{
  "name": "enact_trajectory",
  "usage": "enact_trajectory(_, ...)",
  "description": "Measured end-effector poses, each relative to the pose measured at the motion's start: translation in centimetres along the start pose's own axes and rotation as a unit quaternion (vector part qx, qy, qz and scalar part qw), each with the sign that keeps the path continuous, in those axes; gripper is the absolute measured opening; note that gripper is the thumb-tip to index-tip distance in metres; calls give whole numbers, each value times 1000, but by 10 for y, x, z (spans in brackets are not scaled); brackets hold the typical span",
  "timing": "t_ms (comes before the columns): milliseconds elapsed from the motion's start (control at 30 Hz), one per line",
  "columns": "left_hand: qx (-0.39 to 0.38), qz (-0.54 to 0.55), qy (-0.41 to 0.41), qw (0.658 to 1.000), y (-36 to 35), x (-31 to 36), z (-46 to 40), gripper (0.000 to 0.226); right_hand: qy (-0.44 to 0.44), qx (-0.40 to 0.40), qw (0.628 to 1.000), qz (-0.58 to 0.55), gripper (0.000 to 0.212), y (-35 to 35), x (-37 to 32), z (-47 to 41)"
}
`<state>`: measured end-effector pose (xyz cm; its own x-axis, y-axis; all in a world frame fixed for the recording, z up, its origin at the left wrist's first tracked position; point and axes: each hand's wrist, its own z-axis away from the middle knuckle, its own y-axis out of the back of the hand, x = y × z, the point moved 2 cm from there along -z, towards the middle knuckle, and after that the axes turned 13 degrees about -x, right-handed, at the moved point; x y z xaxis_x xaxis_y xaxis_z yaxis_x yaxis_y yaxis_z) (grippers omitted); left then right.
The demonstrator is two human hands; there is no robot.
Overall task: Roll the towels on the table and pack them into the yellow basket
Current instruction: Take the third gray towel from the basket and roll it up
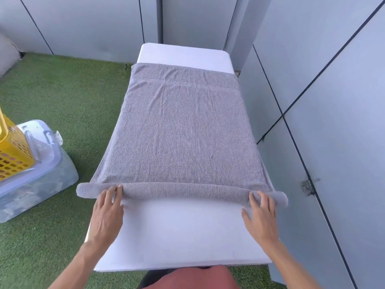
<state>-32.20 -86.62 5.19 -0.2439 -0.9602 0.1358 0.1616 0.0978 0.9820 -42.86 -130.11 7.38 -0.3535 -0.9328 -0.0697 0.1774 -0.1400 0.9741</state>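
Note:
A grey towel (183,126) lies spread over a white table (181,234), its side edges hanging past the table's sides. The near end is rolled into a thin tube (183,191) that runs across the table. My left hand (107,213) rests with straight fingers on the tube's left part. My right hand (260,213) lies the same way on its right part. Both palms sit on the bare table just behind the roll. The yellow basket (12,151), perforated, stands at the far left, cut off by the frame's edge.
The basket sits on the lid of a clear plastic storage box (39,180) on green artificial grass (68,101). Grey panel walls close in behind and right of the table. A strip of white table (183,56) shows beyond the towel's far end.

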Motion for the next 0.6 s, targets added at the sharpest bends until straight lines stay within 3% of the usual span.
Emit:
enact_trajectory(67, -11, 1, -16, 1000, 2, -5, -11, 64, 13, -21, 1000, -12, 58, -2, 0, -11)
enact_trajectory(300, -107, 50, 10, 993, 26, -14, -44, 49, 15, -125, 990, -58, 34, 21, 9, -37)
enact_trajectory(367, -174, 64, 26, 982, 29, -15, -39, 46, 39, -167, 984, -53, 27, 32, 13, -30)
enact_trajectory(467, -302, 102, 46, 947, 35, -20, -40, 44, -6, -314, 945, -95, 27, 48, 25, -31)
enact_trajectory(533, -293, 203, 76, 931, 43, -27, -49, 40, -40, -356, 921, -151, 33, 54, 30, -43)
enact_trajectory(600, -204, 264, 95, 938, 51, -28, -55, 28, -59, -303, 932, -192, 33, 52, 29, -56)
